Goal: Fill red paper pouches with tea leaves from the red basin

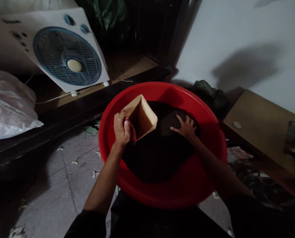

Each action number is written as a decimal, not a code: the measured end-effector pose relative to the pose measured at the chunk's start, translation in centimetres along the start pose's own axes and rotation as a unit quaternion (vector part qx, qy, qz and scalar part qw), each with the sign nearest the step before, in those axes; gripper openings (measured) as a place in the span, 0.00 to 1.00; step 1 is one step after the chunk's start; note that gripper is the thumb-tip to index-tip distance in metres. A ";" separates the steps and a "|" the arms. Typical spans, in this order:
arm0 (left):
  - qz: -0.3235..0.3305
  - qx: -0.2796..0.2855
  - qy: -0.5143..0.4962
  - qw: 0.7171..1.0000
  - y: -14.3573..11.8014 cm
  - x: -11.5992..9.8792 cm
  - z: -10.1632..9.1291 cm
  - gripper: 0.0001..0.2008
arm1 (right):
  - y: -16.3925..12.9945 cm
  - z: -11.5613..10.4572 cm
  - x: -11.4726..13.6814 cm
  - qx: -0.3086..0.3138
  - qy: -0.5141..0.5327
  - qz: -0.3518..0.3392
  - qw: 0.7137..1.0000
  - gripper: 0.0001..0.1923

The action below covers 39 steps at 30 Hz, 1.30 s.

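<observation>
Paper bag (141, 116) sits tipped over the red basin (162, 195), its mouth held wide by my left hand (121, 129), fingers closed on the near edge together with a bit of red lining. My right hand (187, 127) lies spread and empty on the mound of dark loose leaves (159, 152), palm down, gripping nothing yet. To do this well, I judge, I should keep the bag mouth low and close to the heap, and scoop with cupped fingers so little spills. A box fan (68, 58) leans behind.
</observation>
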<state>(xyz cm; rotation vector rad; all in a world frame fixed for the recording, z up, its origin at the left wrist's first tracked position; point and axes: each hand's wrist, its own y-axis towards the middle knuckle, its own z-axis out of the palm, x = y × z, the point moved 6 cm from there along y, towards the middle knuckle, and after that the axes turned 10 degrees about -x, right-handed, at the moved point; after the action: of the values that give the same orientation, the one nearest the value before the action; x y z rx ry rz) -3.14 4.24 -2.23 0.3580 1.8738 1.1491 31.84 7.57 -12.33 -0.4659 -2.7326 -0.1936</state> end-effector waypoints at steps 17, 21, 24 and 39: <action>0.033 -0.020 -0.020 0.999 0.2 -0.2 -0.4 0.19 | -3.4 -4.7 7.6 -0.007 0.582 0.140 0.801 0.15; 0.051 0.035 -0.018 0.998 -0.4 -0.6 0.5 0.22 | -4.8 -10.0 15.1 -0.029 0.750 0.139 0.646 0.14; 0.030 0.055 -0.014 0.998 -0.8 -0.5 1.0 0.23 | -4.9 -11.6 18.9 -0.049 0.746 0.091 0.658 0.13; 0.041 0.011 -0.013 0.999 -0.3 -0.9 0.5 0.19 | -3.4 -11.5 19.6 -0.099 0.632 -0.138 0.756 0.13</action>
<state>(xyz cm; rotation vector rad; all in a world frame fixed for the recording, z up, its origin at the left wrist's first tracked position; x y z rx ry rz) -2.18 3.87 -2.10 0.4630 1.8653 1.1728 17.14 7.92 5.36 0.0762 -1.4000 -0.6113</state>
